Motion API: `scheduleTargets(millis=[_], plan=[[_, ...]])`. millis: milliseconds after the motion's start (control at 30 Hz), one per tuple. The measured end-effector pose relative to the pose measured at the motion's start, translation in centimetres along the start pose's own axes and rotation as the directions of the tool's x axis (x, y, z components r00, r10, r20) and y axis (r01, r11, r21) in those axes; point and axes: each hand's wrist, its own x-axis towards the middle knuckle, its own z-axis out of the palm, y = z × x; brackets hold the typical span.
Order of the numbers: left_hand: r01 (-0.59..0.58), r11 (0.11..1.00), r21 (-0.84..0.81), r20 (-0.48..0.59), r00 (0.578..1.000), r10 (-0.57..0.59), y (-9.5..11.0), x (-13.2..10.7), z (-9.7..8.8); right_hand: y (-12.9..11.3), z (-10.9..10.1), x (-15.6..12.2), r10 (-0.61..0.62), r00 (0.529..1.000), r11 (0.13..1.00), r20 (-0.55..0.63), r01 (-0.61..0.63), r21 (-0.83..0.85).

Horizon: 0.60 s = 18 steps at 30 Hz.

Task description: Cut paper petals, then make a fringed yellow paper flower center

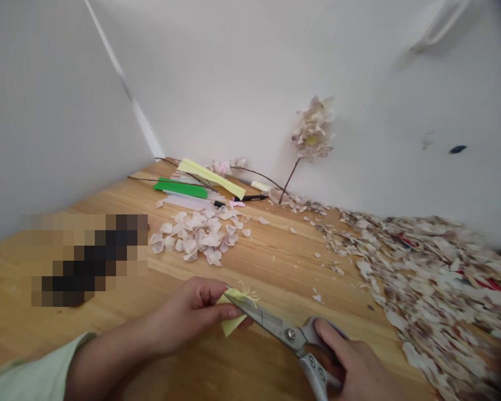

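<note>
Between the thumb and fingers of my left hand (206, 309) is a piece of yellow crepe paper (234, 326). Thin curled strips of fringe stick out from its upper edge. My right hand (359, 362) grips the handles of a pair of metal scissors (290, 334). The scissor blades point left and lie at the yellow paper, close to my left thumb. Whether the blades are fully closed on the paper is hard to see. Beyond my hands lies a loose heap of pale petals (204, 234) on the wooden table (275, 250).
A wide pile of dried petals (434, 278) covers the right side. A petal flower (315, 131) on a thin stem leans at the wall. Green crepe paper (181, 188), a yellow folded strip (211, 178) and a black pen (250, 198) lie at the back. A blurred dark object (96, 256) is left.
</note>
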Motion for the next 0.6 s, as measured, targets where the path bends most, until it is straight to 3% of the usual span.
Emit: scheduleTargets(millis=[367,600], plan=[[0.023,1.0,0.02,0.021,1.0,-0.023,0.15,0.13,-0.18,0.44,0.2,-0.02,0.032,0.998,0.998,0.049,-0.034,0.05],[0.043,0.999,0.011,0.085,0.995,-0.044,0.67,0.08,-0.41,0.33,-0.06,0.23,-0.019,0.998,0.997,0.057,0.015,0.073]])
